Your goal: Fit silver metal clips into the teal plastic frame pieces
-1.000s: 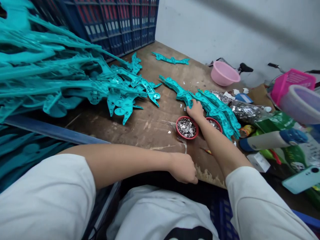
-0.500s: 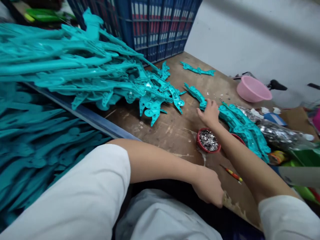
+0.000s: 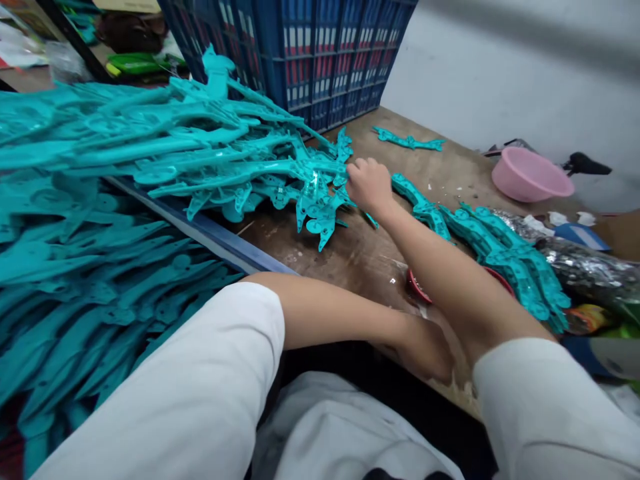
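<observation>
My right hand reaches across the wooden workbench, its curled fingers against the edge of a big heap of teal moulded plastic parts. Whether it grips a part, I cannot tell. My left hand lies at the bench's near edge, partly hidden under my right forearm. More teal parts lie in a row to the right, over a red dish. Another red dish holding silver flakes is mostly hidden by my right arm.
A blue plastic crate stands behind the heap, and a teal stack fills the lower left. A single teal part lies further along the bench. A pink basin and a silvery plastic bag sit at the right.
My right hand has moved left from the teal row to the big heap, crossing over the red dishes. The view has swung left, showing more of the crate and lower teal stack.
</observation>
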Demonstrator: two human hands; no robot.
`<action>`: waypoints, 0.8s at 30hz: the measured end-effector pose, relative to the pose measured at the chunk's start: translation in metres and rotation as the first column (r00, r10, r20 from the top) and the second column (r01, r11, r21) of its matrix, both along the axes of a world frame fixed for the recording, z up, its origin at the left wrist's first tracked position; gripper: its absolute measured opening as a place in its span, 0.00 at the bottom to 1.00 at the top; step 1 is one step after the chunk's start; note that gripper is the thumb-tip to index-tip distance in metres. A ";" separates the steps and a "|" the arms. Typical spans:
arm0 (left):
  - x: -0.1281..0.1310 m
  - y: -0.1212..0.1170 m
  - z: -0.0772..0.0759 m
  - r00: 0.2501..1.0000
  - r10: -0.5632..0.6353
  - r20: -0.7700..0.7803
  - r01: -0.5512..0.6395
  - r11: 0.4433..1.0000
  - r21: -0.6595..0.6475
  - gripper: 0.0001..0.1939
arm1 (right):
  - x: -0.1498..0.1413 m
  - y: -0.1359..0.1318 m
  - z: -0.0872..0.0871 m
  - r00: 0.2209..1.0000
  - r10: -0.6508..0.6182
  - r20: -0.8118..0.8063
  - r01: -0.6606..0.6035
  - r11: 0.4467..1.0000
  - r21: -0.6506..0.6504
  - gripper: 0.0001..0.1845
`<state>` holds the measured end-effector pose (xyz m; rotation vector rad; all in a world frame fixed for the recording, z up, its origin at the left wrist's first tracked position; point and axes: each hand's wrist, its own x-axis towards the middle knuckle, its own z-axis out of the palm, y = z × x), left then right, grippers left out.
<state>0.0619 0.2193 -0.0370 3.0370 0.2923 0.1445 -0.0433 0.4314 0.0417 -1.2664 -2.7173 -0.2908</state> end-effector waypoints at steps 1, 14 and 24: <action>0.001 -0.001 0.002 0.994 -0.110 -0.012 0.110 0.994 -0.003 0.08 | 0.021 -0.002 0.012 1.000 0.021 0.005 -0.021 0.998 0.058 0.20; -0.022 -0.073 0.042 0.707 -0.611 0.356 0.570 0.791 0.223 0.29 | 0.377 -0.276 -0.039 0.932 -0.097 -0.350 0.141 0.984 0.104 0.03; -0.043 -0.046 -0.012 0.983 0.095 -0.160 -0.107 0.992 -0.069 0.34 | 0.385 -0.304 -0.083 0.900 -0.384 0.207 0.432 0.851 -0.297 0.10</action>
